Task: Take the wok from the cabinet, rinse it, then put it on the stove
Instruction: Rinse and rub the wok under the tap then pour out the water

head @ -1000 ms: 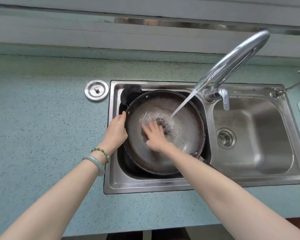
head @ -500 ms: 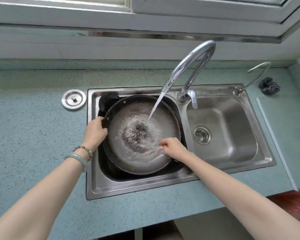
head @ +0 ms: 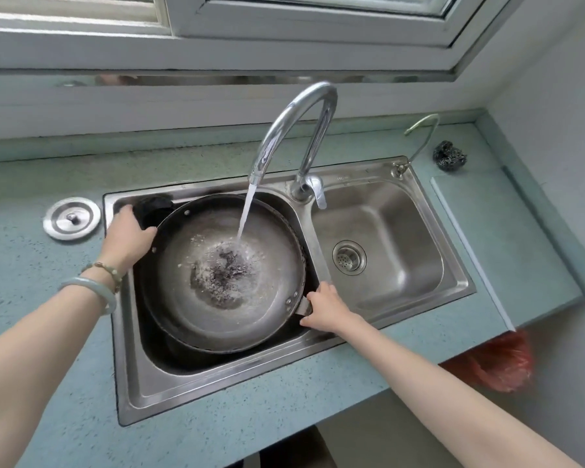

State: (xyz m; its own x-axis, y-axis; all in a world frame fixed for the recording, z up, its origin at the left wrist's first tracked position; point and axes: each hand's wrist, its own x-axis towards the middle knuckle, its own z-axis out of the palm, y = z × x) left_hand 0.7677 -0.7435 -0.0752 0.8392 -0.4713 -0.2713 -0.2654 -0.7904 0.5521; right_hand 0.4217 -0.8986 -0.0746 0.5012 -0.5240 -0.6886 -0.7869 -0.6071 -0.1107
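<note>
Evidently steadying the round dark metal wok (head: 223, 309) under running water (head: 246, 212), left hand (head: 129, 236) and right hand (head: 325, 307) clamp fingers on its opposite sides.

right hand (head: 325, 307) leaves wok (head: 223, 298) bowl, now grips metal ear (head: 304, 307) at its fingertips; left hand (head: 127, 236) slides up to black handle (head: 156, 207) (stream (head: 245, 214) lands unblocked).

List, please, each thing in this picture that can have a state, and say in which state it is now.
wok, in the left basin, water pooled at its bottom.
faucet, on, streaming into the wok.
left hand, grips the wok's left edge.
right hand, grips the wok's right handle.
sink stopper, out of the drain, lying on the counter.
strainer, seated in the right basin.
</note>
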